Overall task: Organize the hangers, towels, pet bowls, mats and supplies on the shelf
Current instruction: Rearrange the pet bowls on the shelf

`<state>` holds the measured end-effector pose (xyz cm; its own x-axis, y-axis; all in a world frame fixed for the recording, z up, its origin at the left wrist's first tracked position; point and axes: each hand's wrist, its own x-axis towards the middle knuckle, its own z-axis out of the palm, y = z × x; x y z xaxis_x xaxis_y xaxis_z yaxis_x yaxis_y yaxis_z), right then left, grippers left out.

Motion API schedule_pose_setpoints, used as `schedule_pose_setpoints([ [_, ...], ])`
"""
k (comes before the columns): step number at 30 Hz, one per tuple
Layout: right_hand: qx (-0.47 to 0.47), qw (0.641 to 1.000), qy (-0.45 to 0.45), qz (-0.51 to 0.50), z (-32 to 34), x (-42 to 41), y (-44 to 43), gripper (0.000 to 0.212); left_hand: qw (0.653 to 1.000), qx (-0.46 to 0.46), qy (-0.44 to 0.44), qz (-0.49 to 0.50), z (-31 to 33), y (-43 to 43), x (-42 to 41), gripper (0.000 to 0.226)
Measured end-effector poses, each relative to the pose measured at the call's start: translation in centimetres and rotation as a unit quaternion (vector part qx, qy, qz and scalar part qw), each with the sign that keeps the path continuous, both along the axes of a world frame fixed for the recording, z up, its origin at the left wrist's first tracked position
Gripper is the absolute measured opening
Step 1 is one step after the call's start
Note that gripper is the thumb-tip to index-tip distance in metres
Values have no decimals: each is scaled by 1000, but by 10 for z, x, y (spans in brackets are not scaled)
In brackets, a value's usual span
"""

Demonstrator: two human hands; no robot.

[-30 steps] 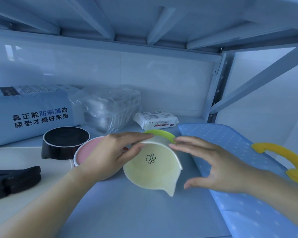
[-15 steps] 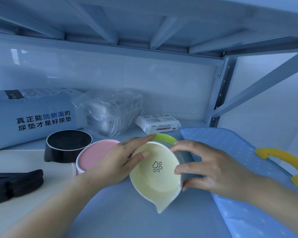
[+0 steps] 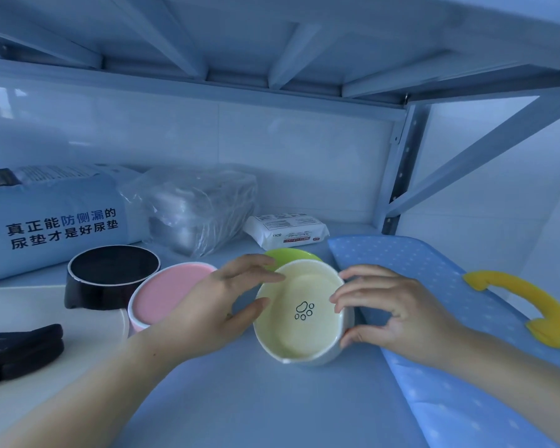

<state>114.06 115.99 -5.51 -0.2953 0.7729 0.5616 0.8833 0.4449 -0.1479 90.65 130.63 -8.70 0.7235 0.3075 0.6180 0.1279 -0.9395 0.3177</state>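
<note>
Both hands on yellow bowl (image 3: 301,313), mid-shelf (image 3: 240,402), between pink bowl (image 3: 167,294) and blue mat (image 3: 434,305). Bowl tilted, opening facing camera, paw print on inner bottom; near edge looks down on shelf, cannot tell if rest is lifted.

Left hand (image 3: 214,313): fingers spread, thumb tip against bowl's left rim, index finger lying over top-left rim. Loose hold, not a closed fist.

Right hand (image 3: 398,313): fingers curled around bowl's right wall, thumb low on outer side. Gripping bowl.

Green bowl (image 3: 291,256) directly behind yellow one, mostly hidden, only far rim showing. Pink bowl upright, left of left hand, partly covered by wrist. Black bowl (image 3: 110,274) behind and left of pink, touching or just beside it, cannot tell which.

Back row, left to right: big blue pad pack (image 3: 55,221) with Chinese text, clear plastic bag (image 3: 194,208) with metal items inside, white wipes pack (image 3: 286,230).

Blue mat with white dots along right side of shelf, yellow handle (image 3: 530,302) on its right edge. Right forearm lying over mat.

Black hangers (image 3: 20,347) stacked at far left, on white sheet (image 3: 46,321).
</note>
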Motion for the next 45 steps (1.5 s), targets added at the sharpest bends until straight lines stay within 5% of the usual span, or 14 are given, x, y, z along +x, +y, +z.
schedule_pose_setpoints([
  [9, -44, 989, 126, -64, -14, 3, -9, 39, 991, -81, 63, -91, -1, -21, 5, 25],
  [15, -89, 984, 104, -109, -18, 4, -13, 50, 987, -92, 86, -96, -1, -19, 5, 27],
  [21, -169, 981, 59, -76, -22, 1, -13, 35, 988, -76, 101, -90, -6, -18, 9, 16],
  [26, -198, 973, 114, -42, -7, 7, -9, 33, 990, -65, 78, -96, -2, -19, 8, 22],
  [30, -168, 967, 189, -41, 15, 9, 12, 27, 999, 3, 22, -31, 12, -11, 0, 30],
  [36, -127, 975, 157, -90, 30, 6, 83, 5, 990, 21, -22, 140, 24, 16, -21, 35],
  [45, -136, 969, 105, -176, 24, 5, 197, 20, 965, -46, 20, 257, 17, 52, -42, 49],
])
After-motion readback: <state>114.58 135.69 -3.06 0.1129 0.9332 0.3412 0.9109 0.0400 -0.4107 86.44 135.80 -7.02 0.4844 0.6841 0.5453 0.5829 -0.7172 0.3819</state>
